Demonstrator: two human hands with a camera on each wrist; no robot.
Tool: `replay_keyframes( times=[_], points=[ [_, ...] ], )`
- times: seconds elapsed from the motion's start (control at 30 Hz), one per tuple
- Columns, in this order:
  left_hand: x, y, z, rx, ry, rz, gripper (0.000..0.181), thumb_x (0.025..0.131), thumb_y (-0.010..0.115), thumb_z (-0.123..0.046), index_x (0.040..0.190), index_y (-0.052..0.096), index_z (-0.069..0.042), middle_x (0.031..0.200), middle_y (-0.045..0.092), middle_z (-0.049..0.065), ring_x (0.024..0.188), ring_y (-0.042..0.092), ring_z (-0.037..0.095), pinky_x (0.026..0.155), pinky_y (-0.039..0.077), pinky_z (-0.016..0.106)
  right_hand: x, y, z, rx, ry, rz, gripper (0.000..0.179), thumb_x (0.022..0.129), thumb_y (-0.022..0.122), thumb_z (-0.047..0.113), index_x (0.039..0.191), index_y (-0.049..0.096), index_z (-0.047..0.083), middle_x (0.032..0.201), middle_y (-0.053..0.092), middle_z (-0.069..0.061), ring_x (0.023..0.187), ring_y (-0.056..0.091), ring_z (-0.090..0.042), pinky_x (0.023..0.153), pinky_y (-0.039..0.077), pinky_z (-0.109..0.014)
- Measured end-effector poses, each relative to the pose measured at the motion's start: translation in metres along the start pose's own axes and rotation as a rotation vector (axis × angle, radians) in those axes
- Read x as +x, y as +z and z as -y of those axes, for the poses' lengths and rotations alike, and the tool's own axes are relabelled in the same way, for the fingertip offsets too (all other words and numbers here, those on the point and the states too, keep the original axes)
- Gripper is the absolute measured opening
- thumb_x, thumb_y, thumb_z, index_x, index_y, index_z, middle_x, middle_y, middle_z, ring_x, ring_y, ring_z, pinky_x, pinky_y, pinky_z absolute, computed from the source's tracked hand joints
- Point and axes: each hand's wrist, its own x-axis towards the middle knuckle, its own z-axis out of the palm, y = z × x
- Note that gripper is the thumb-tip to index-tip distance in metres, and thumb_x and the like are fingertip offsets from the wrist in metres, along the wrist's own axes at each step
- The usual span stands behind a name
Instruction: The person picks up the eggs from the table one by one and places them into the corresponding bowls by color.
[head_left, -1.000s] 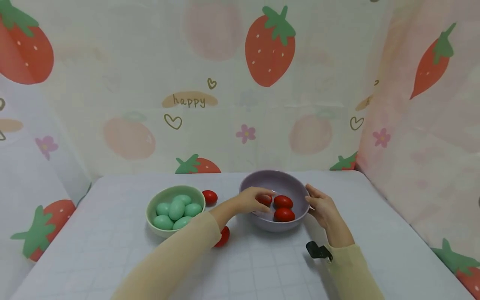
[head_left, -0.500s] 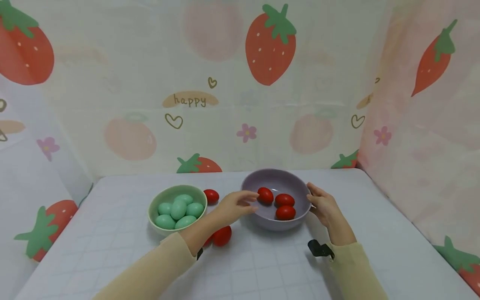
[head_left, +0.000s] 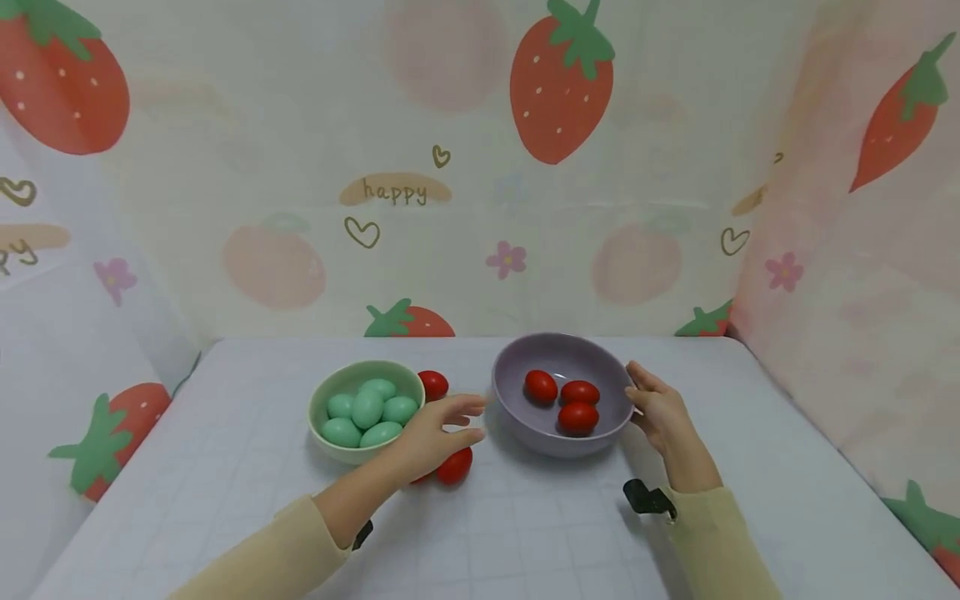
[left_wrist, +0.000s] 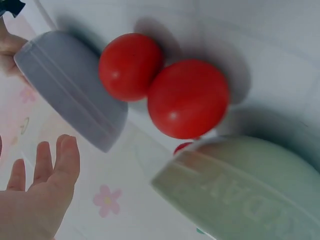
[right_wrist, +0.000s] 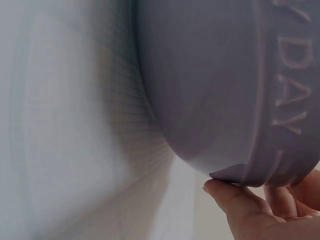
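My left hand (head_left: 431,437) reaches in between the two bowls, fingers spread, nothing in them. Directly beneath it lie two red eggs (head_left: 454,467), one mostly hidden by the hand; the left wrist view has both red eggs (left_wrist: 187,100) side by side, with the left hand (left_wrist: 37,195) off to one side. Another red egg (head_left: 432,384) touches the green bowl's far right side in view. With its fingertips at the rim and outer wall, my right hand (head_left: 663,417) holds the purple bowl (head_left: 536,425). Inside that bowl sit three red eggs (head_left: 578,418).
The green bowl (head_left: 318,429), left of the purple one, carries several pale green eggs (head_left: 367,408). Both stand on a white table (head_left: 525,542) toward its back edge. A strawberry-print cloth (head_left: 450,250) rises behind and at the sides.
My left hand has drawn back left, out of the purple bowl, fingers opened, leaving a red egg inside. It now hovers over the two front red eggs. The right hand stays at the purple bowl.
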Motion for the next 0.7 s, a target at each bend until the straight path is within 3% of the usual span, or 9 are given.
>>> replay_keyframes(
  times=[0.2,0.33,0.57,0.7],
  points=[
    [-0.014,-0.007,0.009,0.001,-0.021,-0.052,0.044,0.094,0.068,-0.011,0.137,0.06,-0.005,0.135,0.062,0.014,0.127,0.054,0.039,0.104,0.048,0.052,0.0,0.001,0.001,-0.003,0.015,0.008,0.062,0.104,0.034,-0.006,0.159,0.009,0.006,0.166,0.001,-0.008,0.153,0.004,-0.028,0.123,0.015,-0.05],
    [-0.022,-0.011,0.019,0.044,-0.026,-0.045,0.045,0.093,0.072,-0.012,0.137,0.061,-0.007,0.138,0.06,0.014,0.129,0.052,0.041,0.102,0.051,0.051,0.0,0.0,0.002,0.0,0.019,0.028,0.062,0.105,0.035,-0.005,0.159,0.009,0.006,0.167,0.0,-0.009,0.154,0.004,-0.029,0.124,0.014,-0.05],
    [-0.026,-0.017,0.04,0.133,0.123,0.055,0.046,0.091,0.075,-0.014,0.134,0.062,-0.004,0.138,0.061,0.015,0.134,0.049,0.039,0.108,0.044,0.057,-0.002,-0.003,0.002,0.001,0.017,0.036,0.062,0.105,0.034,-0.005,0.159,0.007,0.004,0.166,-0.001,-0.01,0.154,0.002,-0.03,0.124,0.012,-0.052],
    [-0.024,-0.019,0.048,0.241,0.171,0.115,0.047,0.089,0.076,-0.011,0.134,0.062,-0.004,0.142,0.056,0.019,0.136,0.046,0.041,0.108,0.044,0.057,0.0,-0.003,0.002,-0.018,0.012,0.039,0.061,0.105,0.035,-0.004,0.159,0.007,0.005,0.166,-0.001,-0.009,0.154,0.003,-0.03,0.124,0.013,-0.052]
  ],
)
